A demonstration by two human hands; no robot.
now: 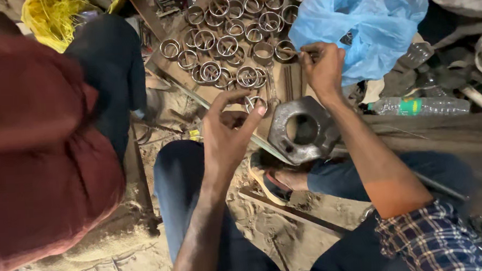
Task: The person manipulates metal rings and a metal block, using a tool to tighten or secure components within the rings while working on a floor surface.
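Nearest me, someone's red sleeve blocks the left. Behind it the left hand pinches one metal ring, while the right hand grips a thin stick over the rows of rings, many already laid out beside a heavy steel block.

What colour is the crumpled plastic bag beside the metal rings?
Light blue plastic bag, clearest in the head view.

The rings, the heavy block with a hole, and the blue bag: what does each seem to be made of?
Rings: likely metal, grey with a shiny rim. Block: probably cast metal, dull grey and rough-edged. Bag: thin plastic, translucent and crinkled.
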